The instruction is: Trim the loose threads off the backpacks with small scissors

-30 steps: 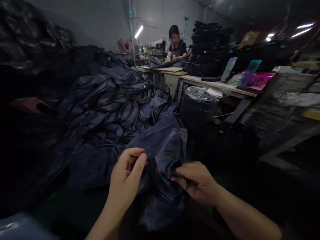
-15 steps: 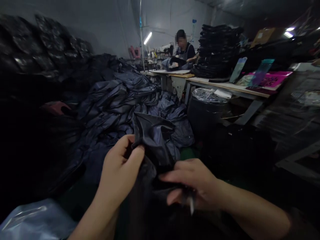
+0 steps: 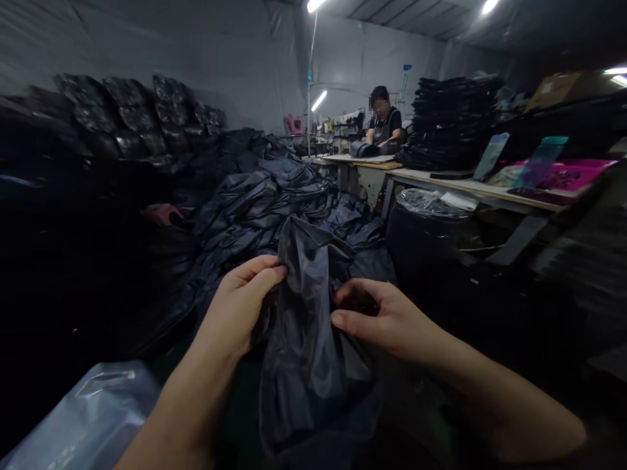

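A dark, glossy piece of cloth (image 3: pixel 308 326) hangs upright in front of me, its upper edge folded and its lower part spread wide. My left hand (image 3: pixel 245 297) pinches its upper left edge between thumb and fingers. On the opposite side, my right hand (image 3: pixel 377 316) is curled at the cloth's right edge, thumb at the front; part of its grip is hidden. Behind the cloth lies a large heap of similar dark fabric (image 3: pixel 274 189).
A pale plastic bag (image 3: pixel 98 411) lies at lower left. At right stand a long worktable (image 3: pixel 490 189) with a tall dark stack (image 3: pixel 453 124) and a pink basket (image 3: pixel 582 176), and a plastic-lined bin (image 3: pixel 426 215). Wrapped bundles (image 3: pixel 132 108) are piled at back left. A co-worker (image 3: pixel 385 124) sits beyond.
The cloth has been opened out and now hangs longer and flatter. My right hand has moved up along it; the small shiny metal tip near that hand no longer shows. The view has tilted up.
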